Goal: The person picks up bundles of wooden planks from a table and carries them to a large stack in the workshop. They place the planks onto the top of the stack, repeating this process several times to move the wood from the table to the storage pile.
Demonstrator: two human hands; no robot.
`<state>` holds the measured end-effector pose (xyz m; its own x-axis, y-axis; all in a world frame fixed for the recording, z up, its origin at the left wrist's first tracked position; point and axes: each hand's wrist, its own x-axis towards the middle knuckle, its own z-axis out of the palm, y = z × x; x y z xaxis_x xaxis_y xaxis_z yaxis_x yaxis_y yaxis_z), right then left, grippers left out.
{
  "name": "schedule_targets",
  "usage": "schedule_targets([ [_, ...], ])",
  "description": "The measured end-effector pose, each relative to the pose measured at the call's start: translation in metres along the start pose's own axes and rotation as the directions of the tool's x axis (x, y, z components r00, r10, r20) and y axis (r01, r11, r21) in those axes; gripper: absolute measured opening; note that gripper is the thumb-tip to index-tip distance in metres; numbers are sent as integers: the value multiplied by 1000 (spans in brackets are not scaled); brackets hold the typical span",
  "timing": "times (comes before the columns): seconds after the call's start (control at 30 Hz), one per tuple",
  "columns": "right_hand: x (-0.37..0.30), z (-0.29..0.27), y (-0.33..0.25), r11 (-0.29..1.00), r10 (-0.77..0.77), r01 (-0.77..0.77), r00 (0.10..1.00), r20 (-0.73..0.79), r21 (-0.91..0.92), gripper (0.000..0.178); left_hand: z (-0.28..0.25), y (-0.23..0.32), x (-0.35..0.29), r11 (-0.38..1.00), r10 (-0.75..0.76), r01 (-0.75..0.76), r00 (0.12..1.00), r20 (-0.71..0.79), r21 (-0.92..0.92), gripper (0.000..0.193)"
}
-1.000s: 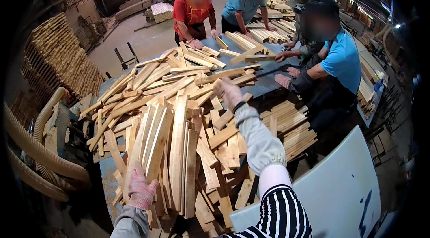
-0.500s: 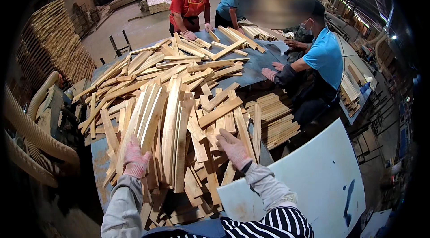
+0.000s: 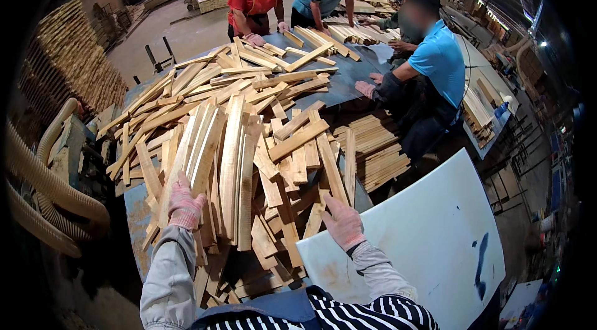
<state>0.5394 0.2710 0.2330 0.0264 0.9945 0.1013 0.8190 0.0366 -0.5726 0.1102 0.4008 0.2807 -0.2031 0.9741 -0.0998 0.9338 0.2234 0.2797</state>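
Head view: left hand (image 3: 186, 204), lower left, against leaning wooden strips (image 3: 205, 150) left of centre; fingers partly hidden, grip cannot be told. Right hand (image 3: 344, 222), lower right of centre: fingers apart, contact with pale panel (image 3: 410, 237) unclear. Hoses (image 3: 46, 182) fade into dark left rim.

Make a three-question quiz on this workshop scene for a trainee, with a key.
1. True or false: the left hand touches a bundle of wooden strips.

2. Choose one: what colour is the large panel near the right hand?
A) bright red
B) pale blue
C) dark brown

3. Fill the gap: ribbed ____ curve along the picture's left side.

Key: 1 true; 2 B; 3 hoses.
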Motion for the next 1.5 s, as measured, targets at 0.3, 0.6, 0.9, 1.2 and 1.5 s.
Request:
schedule_targets([
  [0.3, 1, 5, -2, 986, 12, -7, 1000, 28, -164, 55, 9, -13, 7, 997, 67, -68, 996, -67, -22, 109],
  [0.6, 3, 6, 0, 983, 51, -41, 997, 55, -179, 55, -3, 5, 0, 999, -9, 8, 1000, -13, -40, 107],
  [0.9, -1, 3, -5, 992, 64, -62, 998, 14, -109, 54, -2, 3, -2, 999, 13, -13, 1000, -21, -30, 108],
  [1.2, 3, 11, 3, 970, 85, -63, 993, 85, -233, 59, 7, -9, 6, 999, 50, -50, 999, -21, 13, 107],
  [1.5, 0, 9, 0, 981, 65, -58, 998, 29, -186, 58, -2, 1, 0, 999, 26, -26, 1000, -15, 23, 106],
])
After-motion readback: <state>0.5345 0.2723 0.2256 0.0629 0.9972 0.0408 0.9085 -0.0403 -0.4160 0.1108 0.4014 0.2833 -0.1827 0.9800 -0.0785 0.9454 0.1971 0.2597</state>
